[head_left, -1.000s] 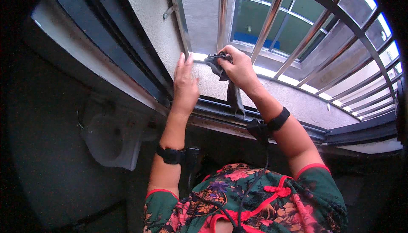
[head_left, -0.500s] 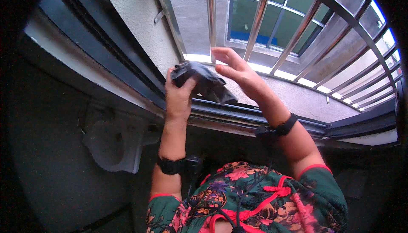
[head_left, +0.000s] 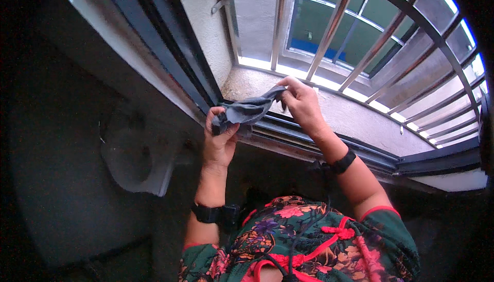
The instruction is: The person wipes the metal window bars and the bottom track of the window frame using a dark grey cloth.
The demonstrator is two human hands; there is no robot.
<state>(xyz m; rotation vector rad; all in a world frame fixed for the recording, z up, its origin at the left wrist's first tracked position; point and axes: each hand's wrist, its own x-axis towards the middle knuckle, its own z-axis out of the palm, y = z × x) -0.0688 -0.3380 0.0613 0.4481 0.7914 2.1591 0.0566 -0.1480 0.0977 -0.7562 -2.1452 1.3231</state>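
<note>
Head camera shows the left hand [head_left: 220, 140] and right hand [head_left: 303, 104] each gripping one end of a grey cloth [head_left: 252, 109] near the window track [head_left: 370, 154]; I'd judge it light, limp, unbreakable, best held by those gathered ends.

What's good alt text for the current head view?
A left hand and a right hand hold a bunched gray cloth between them, over a dark window frame. Metal bars stand beyond it, and the person wears a flowered green top.
</note>
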